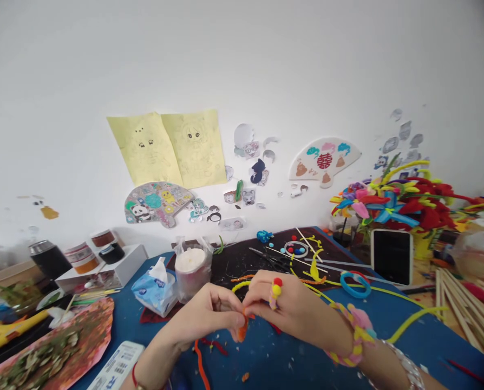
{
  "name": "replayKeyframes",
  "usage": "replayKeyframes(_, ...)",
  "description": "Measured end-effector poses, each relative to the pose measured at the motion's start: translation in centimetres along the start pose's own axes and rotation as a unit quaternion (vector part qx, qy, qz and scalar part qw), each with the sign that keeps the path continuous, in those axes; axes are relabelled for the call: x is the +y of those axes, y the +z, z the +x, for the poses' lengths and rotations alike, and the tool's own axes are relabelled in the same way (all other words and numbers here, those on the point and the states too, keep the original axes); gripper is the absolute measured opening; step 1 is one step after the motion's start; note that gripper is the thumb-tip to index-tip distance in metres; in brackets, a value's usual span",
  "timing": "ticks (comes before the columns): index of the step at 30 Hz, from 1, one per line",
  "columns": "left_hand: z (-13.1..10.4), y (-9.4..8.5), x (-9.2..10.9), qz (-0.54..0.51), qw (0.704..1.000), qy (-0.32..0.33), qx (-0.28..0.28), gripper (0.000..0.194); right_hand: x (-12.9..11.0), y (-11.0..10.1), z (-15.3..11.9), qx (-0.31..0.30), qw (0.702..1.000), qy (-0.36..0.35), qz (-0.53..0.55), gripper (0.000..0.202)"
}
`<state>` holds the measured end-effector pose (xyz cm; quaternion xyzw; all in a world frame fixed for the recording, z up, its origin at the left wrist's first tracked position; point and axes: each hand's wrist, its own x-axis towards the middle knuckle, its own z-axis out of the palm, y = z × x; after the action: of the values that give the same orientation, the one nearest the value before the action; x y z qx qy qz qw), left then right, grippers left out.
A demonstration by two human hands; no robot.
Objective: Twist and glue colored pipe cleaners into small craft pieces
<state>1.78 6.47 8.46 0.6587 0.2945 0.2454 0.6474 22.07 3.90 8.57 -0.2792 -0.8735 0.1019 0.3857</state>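
Near the lower middle of the head view, my left hand [215,316] and my right hand [293,309] meet, fingertips almost touching. Both pinch a small orange piece of fuzzy pipe cleaner [242,331], bent over and partly hidden by the fingers. A yellow pipe cleaner [241,286] shows just behind the fingertips. An orange pipe cleaner strip [201,365] hangs or lies below my left hand; whether it joins the held piece I cannot tell. My right hand wears a pom-pom ring [276,290], and a braided fuzzy bracelet [359,337] circles that wrist.
Black scissors [272,261] and a ring of pom-poms [295,248] lie on a dark mat behind my hands. A tissue pack [155,290] and a bagged cup [192,271] stand left. Right are blue rings [355,285], a phone [391,257], wooden sticks [463,314] and pipe-cleaner flowers [392,206].
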Motion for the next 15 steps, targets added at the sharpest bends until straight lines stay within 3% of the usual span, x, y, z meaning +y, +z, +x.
replayKeyframes(9,0.4,0.7,0.0,0.014,0.996,0.039,0.076,0.005,-0.3,-0.3,0.2,0.020,0.997,0.060,-0.037,0.011)
replayKeyframes(15,0.4,0.9,0.1,0.000,0.996,0.044,0.083,0.007,-1.0,-0.3,0.2,0.027,0.995,0.090,-0.023,0.009)
